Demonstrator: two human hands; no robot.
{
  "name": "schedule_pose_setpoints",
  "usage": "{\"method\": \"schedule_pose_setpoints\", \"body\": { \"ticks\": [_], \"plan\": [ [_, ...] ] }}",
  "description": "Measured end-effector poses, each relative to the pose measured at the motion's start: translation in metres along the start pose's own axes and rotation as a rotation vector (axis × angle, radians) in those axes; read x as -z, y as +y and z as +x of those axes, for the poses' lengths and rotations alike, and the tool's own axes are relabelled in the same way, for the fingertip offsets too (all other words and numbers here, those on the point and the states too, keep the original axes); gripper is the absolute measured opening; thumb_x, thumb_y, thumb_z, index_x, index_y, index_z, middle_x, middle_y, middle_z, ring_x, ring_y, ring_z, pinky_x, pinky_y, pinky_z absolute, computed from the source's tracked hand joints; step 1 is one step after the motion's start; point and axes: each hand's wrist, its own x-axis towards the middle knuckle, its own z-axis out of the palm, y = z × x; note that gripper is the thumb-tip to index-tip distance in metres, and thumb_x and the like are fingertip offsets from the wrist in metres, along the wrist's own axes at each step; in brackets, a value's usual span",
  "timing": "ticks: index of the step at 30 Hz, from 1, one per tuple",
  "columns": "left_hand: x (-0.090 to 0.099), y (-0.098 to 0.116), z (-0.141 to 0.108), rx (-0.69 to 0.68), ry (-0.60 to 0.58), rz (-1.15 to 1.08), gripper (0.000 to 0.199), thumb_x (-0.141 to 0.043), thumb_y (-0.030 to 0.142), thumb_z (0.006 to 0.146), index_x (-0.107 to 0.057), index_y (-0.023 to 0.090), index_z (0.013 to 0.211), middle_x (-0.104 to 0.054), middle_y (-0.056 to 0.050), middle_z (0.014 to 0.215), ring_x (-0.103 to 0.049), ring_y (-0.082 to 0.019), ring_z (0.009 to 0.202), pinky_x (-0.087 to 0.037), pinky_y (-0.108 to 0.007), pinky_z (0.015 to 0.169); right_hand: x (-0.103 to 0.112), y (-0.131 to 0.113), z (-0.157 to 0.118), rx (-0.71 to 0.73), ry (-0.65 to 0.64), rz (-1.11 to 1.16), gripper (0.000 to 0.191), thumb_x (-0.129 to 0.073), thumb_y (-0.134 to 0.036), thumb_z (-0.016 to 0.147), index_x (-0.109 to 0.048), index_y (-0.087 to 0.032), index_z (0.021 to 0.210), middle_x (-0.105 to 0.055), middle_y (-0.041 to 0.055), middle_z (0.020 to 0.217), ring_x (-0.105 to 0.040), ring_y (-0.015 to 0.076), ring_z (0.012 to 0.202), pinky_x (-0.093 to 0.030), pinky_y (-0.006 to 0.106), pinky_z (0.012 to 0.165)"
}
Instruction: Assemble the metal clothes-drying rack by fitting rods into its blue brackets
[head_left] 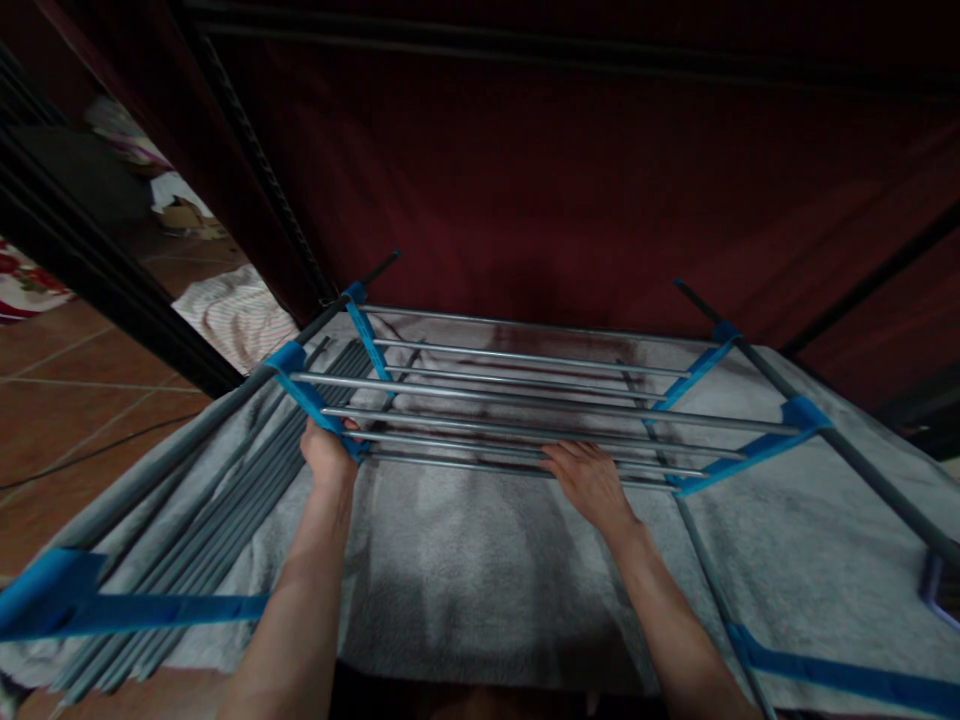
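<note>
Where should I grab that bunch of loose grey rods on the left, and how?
I'd grip the rods around their middle, reaching down from above. They're long and thin and lie side by side, so the middle should balance best. Avoid the near end: a blue crosspiece passes over them there, and the frame's thick tube slants along their left.
</note>
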Motion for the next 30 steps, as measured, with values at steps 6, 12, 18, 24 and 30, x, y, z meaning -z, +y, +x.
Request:
{"method": "schedule_pose_setpoints", "body": {
  "ticks": [6, 12, 18, 24, 30],
  "plan": [
    [-0.005, 0.004, -0.006, 0.037, 0.038, -0.046, 0.018, -0.042, 0.024, 0.078, -0.047, 0.020, 0.062, -0.045, 0.000, 0.048, -0.043, -0.014, 0.044, -0.035, -0.027, 0.041, -0.001, 0.002, 0.001, 0.004, -0.019, 0.012, 0.019, -0.052, -0.031, 0.098, -0.068, -0.025, 0.104, -0.073, 0.0038, 0.097, -0.065, 0.0192, 0.087, -0.045, 0.031, 0.078],
    [-0.005, 0.003, -0.006, 0.055, 0.045, -0.110, 0.017, -0.046, 0.023, 0.077, -0.044, 0.021, 0.061, -0.044, 0.001, 0.050, -0.042, -0.013, 0.044, -0.034, -0.027, 0.041, 0.001, 0.002, 0.002, 0.005, -0.033, 0.032, 0.019, -0.050, -0.031, 0.099, -0.068, -0.024, 0.103, -0.073, 0.0034, 0.096, -0.066, 0.0185, 0.086, -0.046, 0.031, 0.077],
    [-0.005, 0.002, -0.006, 0.053, 0.036, -0.123, 0.016, -0.046, 0.020, 0.078, -0.046, 0.019, 0.063, -0.045, -0.001, 0.049, -0.044, -0.014, 0.045, -0.035, -0.028, 0.042, 0.005, 0.002, 0.002, 0.008, -0.057, 0.056, 0.019, -0.050, -0.031, 0.099, -0.068, -0.025, 0.103, -0.073, 0.0021, 0.096, -0.067, 0.0184, 0.089, -0.046, 0.030, 0.077],
    [-0.008, 0.002, -0.004, 0.058, 0.068, -0.125, 0.017, -0.044, 0.020, 0.079, -0.045, 0.020, 0.062, -0.044, 0.000, 0.049, -0.043, -0.015, 0.044, -0.036, -0.028, 0.042, 0.005, 0.004, 0.000, 0.005, -0.065, 0.037, 0.022, -0.047, -0.033, 0.100, -0.067, -0.024, 0.103, -0.073, 0.0033, 0.096, -0.066, 0.0181, 0.088, -0.046, 0.031, 0.077],
    [-0.008, 0.002, -0.006, 0.040, 0.082, -0.127, 0.024, -0.046, 0.027, 0.080, -0.046, 0.020, 0.057, -0.045, -0.001, 0.048, -0.043, -0.014, 0.044, -0.036, -0.027, 0.040, -0.004, -0.022, 0.002, 0.031, -0.006, -0.040, 0.030, -0.043, -0.034, 0.101, -0.061, -0.021, 0.122, -0.070, 0.0079, 0.110, -0.062, 0.0219, 0.097, -0.044, 0.038, 0.090]
  ]
}}
